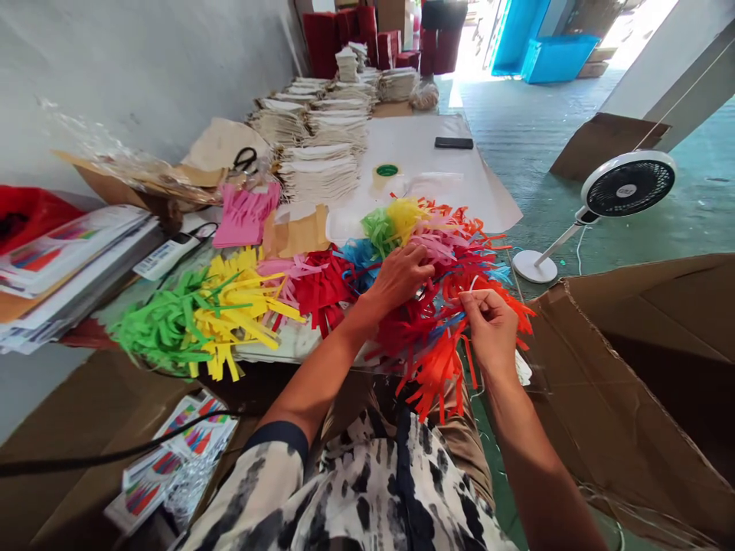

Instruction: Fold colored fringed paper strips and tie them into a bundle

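Note:
A heap of paper tassel garland (402, 321) lies at the table's front edge, with red, orange, pink, blue, green and yellow fringes. My left hand (402, 274) is closed on the pink and red fringes, its fingers bent into the bunch. To the right, my right hand (491, 325) pinches thumb against forefinger at a thin white string (474, 282); the exact grip is small to see. Orange fringe (436, 375) hangs over the edge towards my lap. Further left, yellow fringe (238, 298) and green fringe (166, 321) continue the line.
Stacks of white bundles (321, 172), a tape roll (386, 175), a black phone (453, 143), scissors (245, 159) and pink cut paper (246, 214) are on the table. A fan (625, 187) stands right, above an open cardboard box (574, 337). Printed sheets (69, 260) pile at left.

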`<state>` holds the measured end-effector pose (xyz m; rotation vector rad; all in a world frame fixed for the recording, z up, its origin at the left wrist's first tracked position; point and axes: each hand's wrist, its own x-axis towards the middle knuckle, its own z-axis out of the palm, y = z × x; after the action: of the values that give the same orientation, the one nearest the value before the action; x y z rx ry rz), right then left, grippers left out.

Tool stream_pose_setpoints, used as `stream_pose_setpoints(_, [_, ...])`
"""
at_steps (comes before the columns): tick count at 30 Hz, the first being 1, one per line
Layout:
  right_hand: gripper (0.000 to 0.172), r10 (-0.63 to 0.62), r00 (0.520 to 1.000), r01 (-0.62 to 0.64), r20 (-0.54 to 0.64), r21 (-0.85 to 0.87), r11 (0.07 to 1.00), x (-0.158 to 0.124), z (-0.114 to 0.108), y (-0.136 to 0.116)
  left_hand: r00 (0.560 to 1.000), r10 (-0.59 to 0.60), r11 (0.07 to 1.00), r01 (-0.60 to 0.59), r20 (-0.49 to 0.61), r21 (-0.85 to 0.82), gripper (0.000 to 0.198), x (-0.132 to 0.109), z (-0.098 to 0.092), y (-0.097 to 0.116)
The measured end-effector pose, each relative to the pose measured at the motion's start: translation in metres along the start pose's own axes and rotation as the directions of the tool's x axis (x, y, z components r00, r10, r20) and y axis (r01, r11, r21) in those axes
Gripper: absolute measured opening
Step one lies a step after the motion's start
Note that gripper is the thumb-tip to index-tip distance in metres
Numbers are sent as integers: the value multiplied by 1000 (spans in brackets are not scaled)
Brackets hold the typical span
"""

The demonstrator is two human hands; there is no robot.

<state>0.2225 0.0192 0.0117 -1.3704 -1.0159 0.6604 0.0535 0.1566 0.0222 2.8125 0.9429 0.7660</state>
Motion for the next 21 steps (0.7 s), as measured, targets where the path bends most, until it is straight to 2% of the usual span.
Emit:
stream_pose_setpoints(2, [31, 1, 1000, -1, 1, -1, 1000, 0, -1, 0, 992, -55, 989, 38, -111, -144, 10, 4, -5, -4])
stream_pose_setpoints(4, [31, -4, 1000, 4, -4, -2, 1000, 0, -2, 0, 957, -154, 946, 71, -246, -315, 9, 10, -15, -12])
stream_pose_setpoints(6, [30, -11, 1000, 11, -7, -1, 1000, 0, -3, 1, 887, -264, 884, 65, -379, -464, 9, 18, -29, -23])
stream_pose_setpoints(8, [31, -15, 1000, 15, -7, -2, 1000, 0, -4, 1, 811, -331, 834, 12, -482, -552, 21, 25, -48, -37])
stream_pose_setpoints(11, [32, -18, 1000, 18, -9, -6, 1000, -1, -4, 1, 721, -371, 808, -61, -586, -586, 42, 29, -80, -54])
stream_pose_setpoints(13, [32, -16, 1000, 16, -15, 1, 1000, 0, -4, 1, 676, -334, 813, -146, -657, -564, 48, 25, -100, -55])
stream_pose_setpoints(15, [31, -11, 1000, 11, -16, 15, 1000, 0, -5, 1, 688, -237, 866, -171, -686, -470, 41, 16, -115, -47])
stream_pose_setpoints(18, [29, -9, 1000, 10, -18, 26, 1000, 1, -5, 1, 799, -118, 964, -50, -590, -261, 30, 0, -122, -21])
stream_pose_setpoints(21, [30, -21, 1000, 21, -15, 23, 1000, 1, -3, 0, 921, -83, 983, 13, -380, -185, 24, -11, -103, 3])
